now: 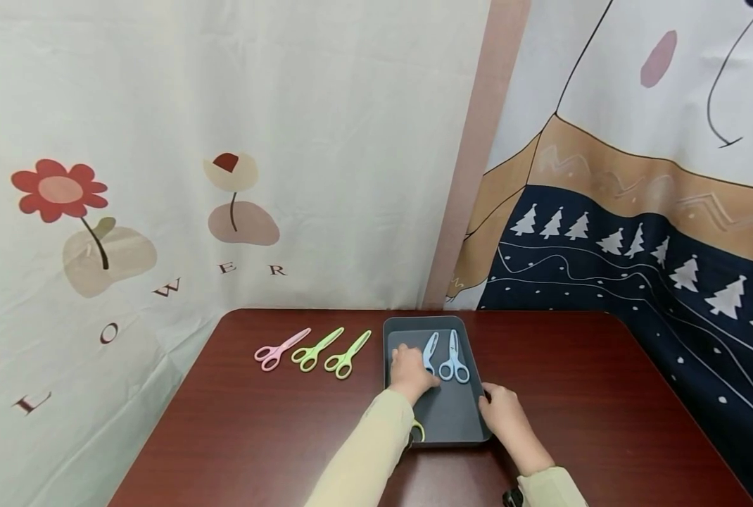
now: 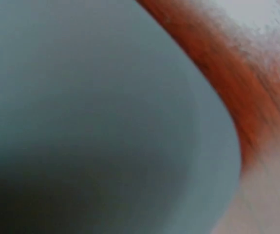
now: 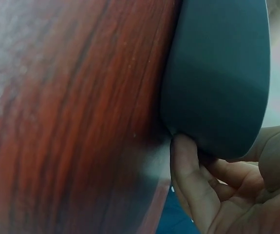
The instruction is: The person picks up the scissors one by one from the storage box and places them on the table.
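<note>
A grey tray (image 1: 446, 415) lies on the table with its long sides running away from me. Over its left part is my left hand (image 1: 410, 373), thumb pointing right; its fingertips are hidden, so whether it holds anything does not show. Just right of it lie light blue scissors (image 1: 430, 346), their handles partly covered. Another pair of blue scissors (image 1: 454, 362) is beside them. A yellow-green handle (image 1: 420, 431) peeks out by my left sleeve in the tray's near corner. My right hand (image 1: 504, 415) grips the tray's right side, its thumb over the rim and fingers against the outer wall.
Left of the tray, pink scissors (image 1: 281, 349), green scissors (image 1: 317, 350) and a second green pair (image 1: 347, 355) lie in a row on the dark red wooden table (image 1: 256, 436). Printed curtains (image 1: 351, 141) hang behind the table.
</note>
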{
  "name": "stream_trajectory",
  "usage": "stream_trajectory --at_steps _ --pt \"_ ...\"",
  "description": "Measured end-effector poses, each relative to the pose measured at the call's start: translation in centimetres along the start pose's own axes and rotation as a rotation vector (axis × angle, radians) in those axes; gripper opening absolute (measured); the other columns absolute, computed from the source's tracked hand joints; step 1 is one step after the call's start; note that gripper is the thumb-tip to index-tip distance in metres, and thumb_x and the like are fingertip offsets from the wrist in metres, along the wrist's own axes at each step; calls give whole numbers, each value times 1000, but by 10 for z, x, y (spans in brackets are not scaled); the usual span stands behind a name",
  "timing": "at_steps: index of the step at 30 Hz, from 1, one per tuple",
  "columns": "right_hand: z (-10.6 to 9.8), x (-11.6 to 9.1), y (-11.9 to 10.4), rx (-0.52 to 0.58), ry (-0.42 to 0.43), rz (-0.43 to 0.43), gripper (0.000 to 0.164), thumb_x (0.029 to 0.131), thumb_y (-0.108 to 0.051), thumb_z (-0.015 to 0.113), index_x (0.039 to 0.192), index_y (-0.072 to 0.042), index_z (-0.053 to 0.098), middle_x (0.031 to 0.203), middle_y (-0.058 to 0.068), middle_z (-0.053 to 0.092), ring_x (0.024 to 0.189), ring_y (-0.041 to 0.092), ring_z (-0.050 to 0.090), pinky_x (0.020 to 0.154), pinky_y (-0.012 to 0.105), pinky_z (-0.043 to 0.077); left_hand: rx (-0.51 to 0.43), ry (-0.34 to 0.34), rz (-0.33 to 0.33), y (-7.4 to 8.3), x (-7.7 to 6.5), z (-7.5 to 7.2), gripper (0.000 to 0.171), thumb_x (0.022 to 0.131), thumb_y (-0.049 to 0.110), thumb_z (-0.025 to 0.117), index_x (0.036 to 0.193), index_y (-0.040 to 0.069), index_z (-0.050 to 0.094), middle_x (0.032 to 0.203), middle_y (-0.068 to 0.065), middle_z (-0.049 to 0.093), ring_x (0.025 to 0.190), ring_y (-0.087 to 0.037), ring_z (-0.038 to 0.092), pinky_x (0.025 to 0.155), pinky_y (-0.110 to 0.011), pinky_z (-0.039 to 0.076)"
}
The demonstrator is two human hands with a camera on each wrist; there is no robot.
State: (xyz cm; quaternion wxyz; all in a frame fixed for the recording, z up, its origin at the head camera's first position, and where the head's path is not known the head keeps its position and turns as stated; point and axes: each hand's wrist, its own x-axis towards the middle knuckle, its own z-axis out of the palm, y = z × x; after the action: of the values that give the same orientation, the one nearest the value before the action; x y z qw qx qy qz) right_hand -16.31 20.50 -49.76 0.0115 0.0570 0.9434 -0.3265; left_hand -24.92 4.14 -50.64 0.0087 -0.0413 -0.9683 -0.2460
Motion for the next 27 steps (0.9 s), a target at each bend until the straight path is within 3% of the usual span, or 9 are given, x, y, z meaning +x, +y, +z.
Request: stream_trajectory --at_steps 6,15,27 --pt "0 1 0 4 1 -3 35 91 -4 51 121 13 55 118 34 57 99 40 61 71 43 51 14 4 12 -4 4 -8 42 55 29 90 79 4 65 88 -11 52 86 -25 45 75 -35 47" --pt "0 0 0 20 -10 5 36 91 -4 50 122 13 54 119 34 56 76 24 60 62 35 46 10 -5 35 -5 7 -17 52 56 30 90 96 5 69 93 -8 54 89 -23 45 76 -34 46" --pt "1 -1 0 6 -1 0 36 90 -4 51 122 13 55 119 34 57 99 39 61 72 43 51 -60 -25 60 -7 -3 -34 59 59 27 88 110 4 67 104 -11 54 93 -24 47 76 -34 46"
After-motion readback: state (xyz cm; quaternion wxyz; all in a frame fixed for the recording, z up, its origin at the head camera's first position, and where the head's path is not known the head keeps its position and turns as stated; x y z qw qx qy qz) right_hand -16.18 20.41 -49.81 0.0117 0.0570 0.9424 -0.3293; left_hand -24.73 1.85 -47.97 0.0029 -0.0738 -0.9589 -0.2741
